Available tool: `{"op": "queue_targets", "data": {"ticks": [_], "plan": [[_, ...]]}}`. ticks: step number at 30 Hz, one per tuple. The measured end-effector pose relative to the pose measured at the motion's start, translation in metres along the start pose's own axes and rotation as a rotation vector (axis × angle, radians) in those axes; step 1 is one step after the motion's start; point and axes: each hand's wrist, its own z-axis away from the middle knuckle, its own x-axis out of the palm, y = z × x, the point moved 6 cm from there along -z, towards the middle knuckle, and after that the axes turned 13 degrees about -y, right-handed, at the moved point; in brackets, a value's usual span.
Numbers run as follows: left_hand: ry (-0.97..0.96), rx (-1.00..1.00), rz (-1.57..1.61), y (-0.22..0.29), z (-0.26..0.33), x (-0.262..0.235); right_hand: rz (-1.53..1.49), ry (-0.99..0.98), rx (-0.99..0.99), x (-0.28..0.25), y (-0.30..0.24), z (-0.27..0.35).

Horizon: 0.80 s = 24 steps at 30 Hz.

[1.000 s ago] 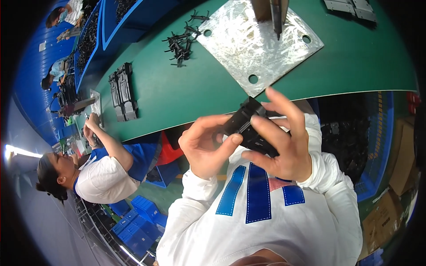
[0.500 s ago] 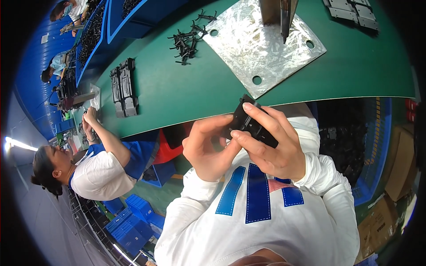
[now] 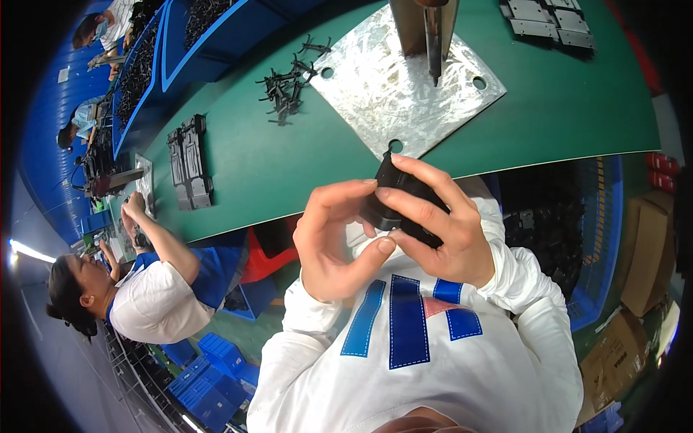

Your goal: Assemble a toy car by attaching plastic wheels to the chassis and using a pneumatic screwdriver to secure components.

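In front of my chest, just off the near edge of the bench, I hold a black plastic part. My right hand grips it from the right, fingers lying across its face. From the left, my left hand is curled around its edge. That index fingertip touches the upper left edge, and the thumb stands a little away near the lower end. The part's underside and much of its right half are hidden by my fingers.
On the green bench a metal plate carries an upright post with a pointed rod. Small black clips lie left of it. Black panels rest in stacks. A blue crate stands at right; a co-worker works at left.
The black part has turned more upright in my hands. My left thumb has moved down, away from its edge. The whole bench has shifted slightly left in view.
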Motion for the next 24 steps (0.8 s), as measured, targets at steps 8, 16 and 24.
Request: {"op": "queue_targets", "data": {"ticks": [8, 16, 24], "plan": [[-0.094, -0.052, 0.016, -0.013, -0.039, 0.018, -1.301, 0.061, 0.656, -0.009, 0.046, 0.01], [0.176, 0.105, -0.084, -0.026, -0.066, 0.007, -2.186, 0.198, 0.699, 0.0, 0.066, 0.006], [0.114, -0.062, 0.077, -0.042, -0.081, 0.004, -2.319, 0.251, 0.657, 0.006, 0.073, 0.0]]}}
